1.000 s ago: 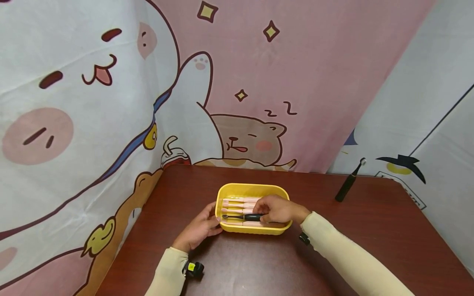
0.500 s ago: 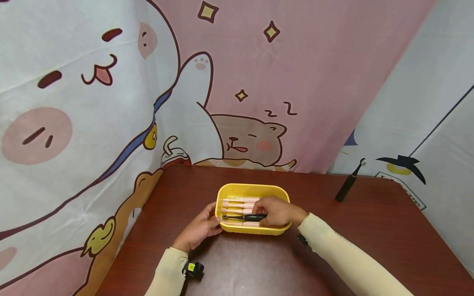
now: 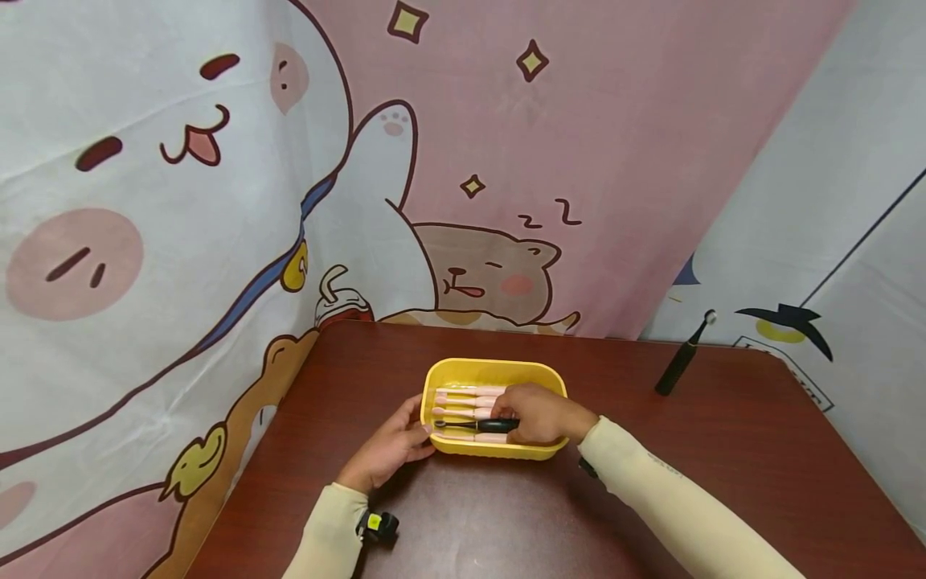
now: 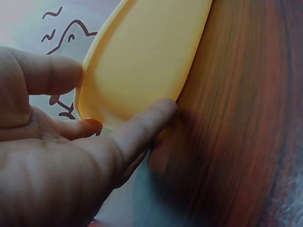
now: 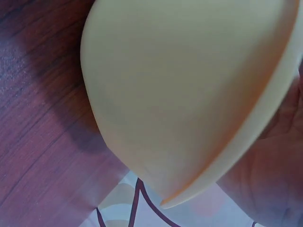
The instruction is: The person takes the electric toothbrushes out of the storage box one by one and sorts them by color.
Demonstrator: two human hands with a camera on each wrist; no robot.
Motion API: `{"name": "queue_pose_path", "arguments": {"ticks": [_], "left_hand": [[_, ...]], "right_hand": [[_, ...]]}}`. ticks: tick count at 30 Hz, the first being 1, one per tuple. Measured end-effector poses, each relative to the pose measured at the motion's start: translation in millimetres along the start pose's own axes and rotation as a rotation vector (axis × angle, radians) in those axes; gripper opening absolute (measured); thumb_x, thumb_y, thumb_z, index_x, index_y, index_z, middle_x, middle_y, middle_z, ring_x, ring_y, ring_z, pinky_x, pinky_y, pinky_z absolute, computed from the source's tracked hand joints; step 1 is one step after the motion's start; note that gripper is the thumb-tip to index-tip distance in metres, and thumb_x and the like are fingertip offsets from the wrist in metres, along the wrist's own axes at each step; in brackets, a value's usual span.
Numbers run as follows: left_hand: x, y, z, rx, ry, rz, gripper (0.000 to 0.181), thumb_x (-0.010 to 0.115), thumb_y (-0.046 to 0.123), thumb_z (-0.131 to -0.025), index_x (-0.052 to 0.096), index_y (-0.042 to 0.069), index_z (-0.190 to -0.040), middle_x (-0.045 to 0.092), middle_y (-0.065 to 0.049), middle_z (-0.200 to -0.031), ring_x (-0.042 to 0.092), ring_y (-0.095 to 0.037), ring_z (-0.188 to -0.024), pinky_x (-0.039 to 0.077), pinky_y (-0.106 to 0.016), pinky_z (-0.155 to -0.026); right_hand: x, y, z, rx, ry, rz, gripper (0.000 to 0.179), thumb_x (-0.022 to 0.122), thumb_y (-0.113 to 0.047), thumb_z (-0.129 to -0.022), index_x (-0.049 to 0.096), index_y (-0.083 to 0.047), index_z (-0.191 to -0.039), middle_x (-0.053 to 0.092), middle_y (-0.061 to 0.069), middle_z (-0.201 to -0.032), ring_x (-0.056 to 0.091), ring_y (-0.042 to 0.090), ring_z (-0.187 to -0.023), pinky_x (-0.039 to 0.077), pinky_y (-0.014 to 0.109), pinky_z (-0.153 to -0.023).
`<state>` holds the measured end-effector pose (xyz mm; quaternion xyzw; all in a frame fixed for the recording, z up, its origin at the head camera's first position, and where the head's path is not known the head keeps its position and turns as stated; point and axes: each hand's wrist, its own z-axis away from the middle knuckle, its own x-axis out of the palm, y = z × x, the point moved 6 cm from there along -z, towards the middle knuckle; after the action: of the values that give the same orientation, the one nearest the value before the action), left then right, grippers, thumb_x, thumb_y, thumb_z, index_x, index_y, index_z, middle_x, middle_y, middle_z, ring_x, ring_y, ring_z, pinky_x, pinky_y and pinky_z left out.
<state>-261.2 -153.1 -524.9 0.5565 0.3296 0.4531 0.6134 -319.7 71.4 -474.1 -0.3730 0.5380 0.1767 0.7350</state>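
Note:
A yellow plastic basket (image 3: 494, 451) sits on the brown table. Inside it, several pink electric toothbrushes (image 3: 463, 400) lie side by side, with one black electric toothbrush (image 3: 495, 425) among them near the front wall. My right hand (image 3: 538, 412) reaches into the basket and grips the end of the black toothbrush's handle; its fingertips are partly hidden. At the basket's left end, my left hand (image 3: 394, 442) holds the rim and outer wall. The left wrist view shows its fingers (image 4: 137, 130) against that wall. The right wrist view mostly shows the basket's outer side (image 5: 175, 90).
Another black electric toothbrush (image 3: 678, 366) stands upright toward the table's back right, head up. A cartoon-printed curtain (image 3: 593, 161) hangs behind the table (image 3: 651, 466) and along its left side.
My right hand and forearm have shifted slightly left over the basket, with the fingers staying at the black toothbrush's handle. The left hand and the basket have stayed put.

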Motion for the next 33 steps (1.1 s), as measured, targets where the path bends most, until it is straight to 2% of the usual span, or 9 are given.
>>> {"name": "queue_pose_path", "arguments": {"ticks": [6,11,19,28,33], "left_hand": [[-0.4,-0.6,0.5,0.001,-0.003,0.004,0.063,0.044,0.006,-0.112,0.013,0.003,-0.167,0.031,-0.031,-0.165,0.046,-0.046,-0.147,0.044,-0.063,-0.115],[-0.2,1.4,1.4,0.003,-0.004,-0.004,0.062,0.041,0.005,-0.112,0.012,0.003,-0.167,0.030,-0.031,-0.166,0.045,-0.047,-0.148,0.044,-0.062,-0.116],[0.0,0.3,1.9,0.006,-0.007,0.004,0.062,0.041,0.005,-0.112,0.012,0.002,-0.167,0.028,-0.031,-0.166,0.045,-0.047,-0.148,0.043,-0.062,-0.116],[-0.5,-1.3,2.0,0.006,-0.002,0.007,0.063,0.042,0.006,-0.112,0.012,0.003,-0.167,0.028,-0.030,-0.166,0.044,-0.047,-0.148,0.044,-0.062,-0.116],[-0.7,-0.9,1.3,0.011,-0.008,0.000,0.061,0.041,0.005,-0.112,0.014,0.003,-0.167,0.027,-0.030,-0.166,0.044,-0.047,-0.147,0.043,-0.062,-0.116]], "right_hand": [[1.4,-1.0,2.4,-0.002,0.005,0.009,0.030,0.089,-0.017,-0.081,0.074,-0.018,-0.107,0.070,-0.005,-0.099,0.061,0.012,-0.090,0.054,0.035,-0.087],[1.5,-5.5,3.6,0.000,0.007,0.007,0.029,0.087,-0.016,-0.082,0.072,-0.017,-0.106,0.068,-0.005,-0.099,0.057,0.012,-0.089,0.051,0.035,-0.086],[3.5,-10.2,3.1,0.001,0.022,0.082,0.035,0.089,-0.019,-0.082,0.072,-0.017,-0.113,0.066,-0.001,-0.099,0.056,0.012,-0.088,0.053,0.035,-0.087],[2.6,-11.6,4.5,-0.035,0.063,0.068,0.034,0.092,-0.015,-0.079,0.065,-0.017,-0.100,0.063,0.001,-0.092,0.050,0.012,-0.081,0.045,0.029,-0.076],[2.1,-11.1,5.1,-0.026,0.076,0.071,0.033,0.092,-0.016,-0.079,0.066,-0.019,-0.098,0.063,0.000,-0.091,0.050,0.011,-0.080,0.045,0.029,-0.076]]}}
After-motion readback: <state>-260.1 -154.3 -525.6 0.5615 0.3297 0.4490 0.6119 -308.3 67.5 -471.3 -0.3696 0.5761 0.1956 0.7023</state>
